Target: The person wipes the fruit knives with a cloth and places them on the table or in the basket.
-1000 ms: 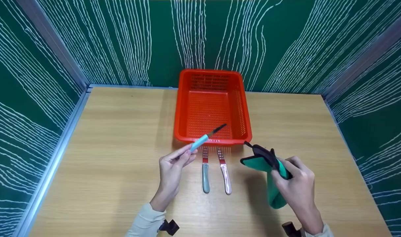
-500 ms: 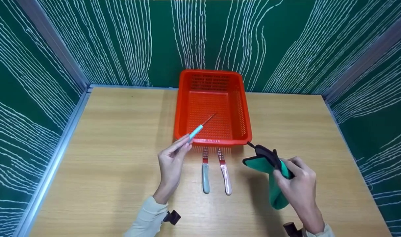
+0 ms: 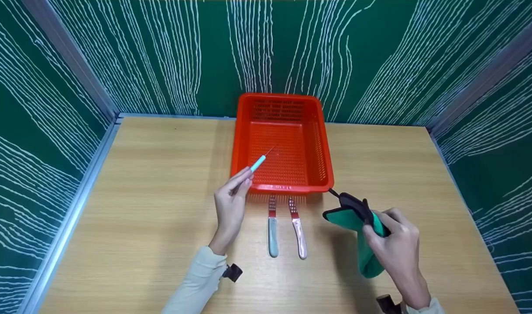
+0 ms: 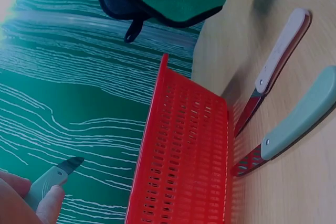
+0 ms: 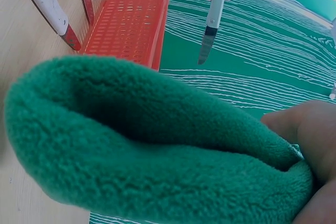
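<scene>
Between thumb and fingers my left hand (image 3: 231, 205) pinches a small knife (image 3: 258, 163) by its pale turquoise handle. Its short blade points away over the near part of a red plastic basket (image 3: 285, 188); in the right wrist view the knife (image 5: 211, 19) hangs above the basket's level. My right hand (image 3: 399, 244) grips a folded green cloth (image 3: 368, 257) with black edging and a loop, held up right of the basket. On the table two more knives lie side by side, a green-handled knife (image 3: 272, 235) and a pink-handled knife (image 3: 300, 237), blades toward the basket.
The basket stands at the back middle of the wooden table (image 3: 161, 183), close to the green wall (image 3: 215, 52) with white wavy lines. Green side panels and metal frame edges (image 3: 73, 209) bound the table left and right.
My left hand has moved forward with the knife, farther over the basket, and the blade has turned edge-on to the head view. The right hand and cloth have barely shifted.
</scene>
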`<state>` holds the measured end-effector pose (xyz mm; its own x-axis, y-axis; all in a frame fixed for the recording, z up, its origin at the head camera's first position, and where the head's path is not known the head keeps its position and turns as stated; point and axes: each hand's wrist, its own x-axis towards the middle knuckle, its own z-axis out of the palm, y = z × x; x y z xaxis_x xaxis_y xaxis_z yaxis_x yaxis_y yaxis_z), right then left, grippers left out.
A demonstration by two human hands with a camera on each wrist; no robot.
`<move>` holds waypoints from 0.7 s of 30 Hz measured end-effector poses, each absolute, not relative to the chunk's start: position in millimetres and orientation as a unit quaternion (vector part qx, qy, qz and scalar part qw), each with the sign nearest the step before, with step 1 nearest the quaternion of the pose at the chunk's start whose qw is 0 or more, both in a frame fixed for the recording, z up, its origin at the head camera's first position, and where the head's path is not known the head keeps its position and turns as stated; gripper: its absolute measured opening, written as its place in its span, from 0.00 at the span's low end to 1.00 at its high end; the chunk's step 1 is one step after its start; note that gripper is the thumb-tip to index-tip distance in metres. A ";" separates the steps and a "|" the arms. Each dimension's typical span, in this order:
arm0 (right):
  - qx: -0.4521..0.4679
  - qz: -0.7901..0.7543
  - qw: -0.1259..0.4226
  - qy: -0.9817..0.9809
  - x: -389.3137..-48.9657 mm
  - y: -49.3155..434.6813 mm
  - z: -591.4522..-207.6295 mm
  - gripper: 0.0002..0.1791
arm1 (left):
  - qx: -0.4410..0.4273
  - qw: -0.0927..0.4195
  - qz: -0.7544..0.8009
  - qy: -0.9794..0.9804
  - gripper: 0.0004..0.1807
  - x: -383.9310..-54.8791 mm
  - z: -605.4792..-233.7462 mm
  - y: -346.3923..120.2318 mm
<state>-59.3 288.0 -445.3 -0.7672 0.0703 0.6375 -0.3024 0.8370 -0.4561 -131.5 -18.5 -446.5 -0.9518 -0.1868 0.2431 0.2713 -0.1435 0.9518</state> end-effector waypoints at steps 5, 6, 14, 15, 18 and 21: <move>0.057 0.273 0.320 -0.905 -59.7 288.5 -444.6 0.06 | -0.032 0.162 -0.742 -0.650 0.14 -150.7 -467.3 -15.8; 0.055 0.273 0.318 -0.906 -59.9 288.7 -444.6 0.06 | -0.031 0.166 -0.735 -0.656 0.14 -153.6 -469.6 -14.9; 0.051 0.271 0.315 -0.908 -60.7 290.2 -444.9 0.06 | -0.023 0.177 -0.680 -0.711 0.13 -177.3 -477.1 -6.0; 0.051 0.271 0.315 -0.908 -60.6 290.2 -445.0 0.06 | -0.022 0.175 -0.675 -0.717 0.13 -179.7 -477.1 -4.9; 0.057 0.273 0.319 -0.906 -60.3 290.5 -445.1 0.06 | -0.019 0.167 -0.662 -0.730 0.14 -186.7 -477.4 -2.9; 0.062 0.274 0.325 -0.903 -60.1 291.6 -445.8 0.06 | -0.023 0.161 -0.651 -0.741 0.15 -192.5 -478.6 -2.4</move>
